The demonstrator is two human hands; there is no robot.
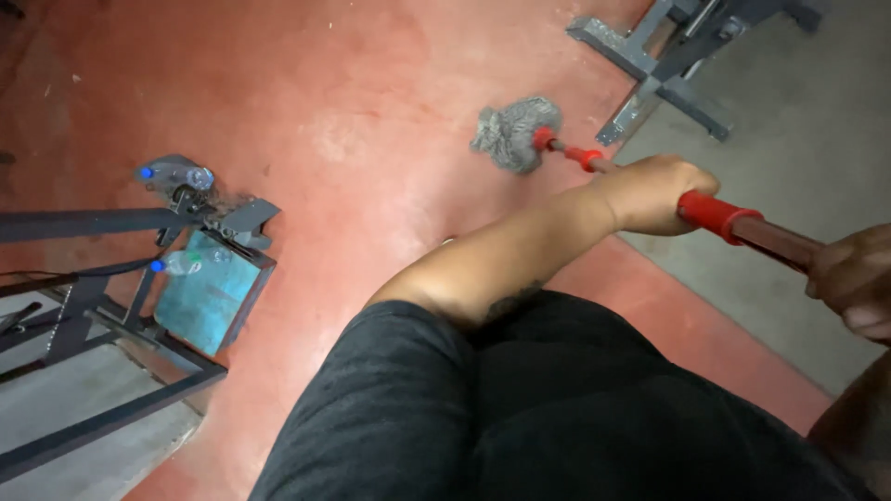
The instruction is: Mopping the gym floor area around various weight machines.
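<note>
Gripping a mop handle [742,227] with both hands, the person holds it slanting down across the view toward the floor. The left hand [650,193] is wrapped tight around the handle just ahead of a red sleeve, fingers curled under and thumb side up. The right hand [852,283] sits higher on the brown part of the handle at the right edge of the view; it is closed around the shaft, though partly cut off by the edge. The grey mop head [515,133] rests on the red floor [371,111], well ahead of the left hand, close to where the red paint meets a grey strip of floor [798,139]. A grey metal frame [664,70] stands just beyond the mop head. Off to the left, another dark metal frame [102,306] carries a teal plate [204,297], with two clear plastic bottles [181,173] with blue caps lying by it.
</note>
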